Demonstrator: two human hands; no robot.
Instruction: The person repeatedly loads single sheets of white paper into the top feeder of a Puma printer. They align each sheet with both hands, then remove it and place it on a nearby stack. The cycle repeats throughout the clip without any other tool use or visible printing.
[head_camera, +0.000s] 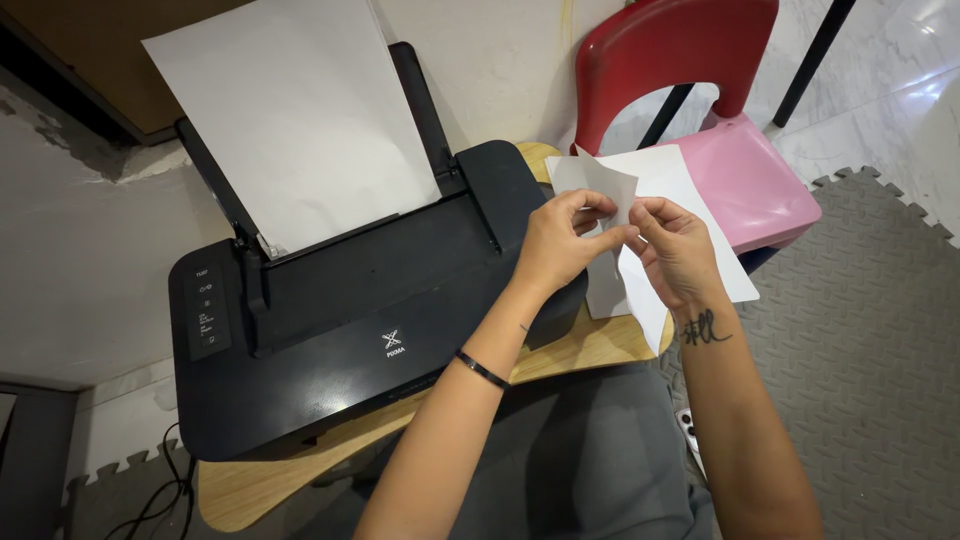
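- Left hand (562, 243) is raised, fingers curled, thumb and fingertips pinched shut.
- Right hand (672, 247) faces it, fingertips pinched, almost touching the left.
- Both forearms angle up and inward.

Black printer (350, 320) and its upright paper (290, 110) blocking the left; open room rightward over the red chair (700, 100) (low seat).

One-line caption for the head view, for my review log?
Left hand and right hand pinch a white sheet beside a black printer loaded with paper.
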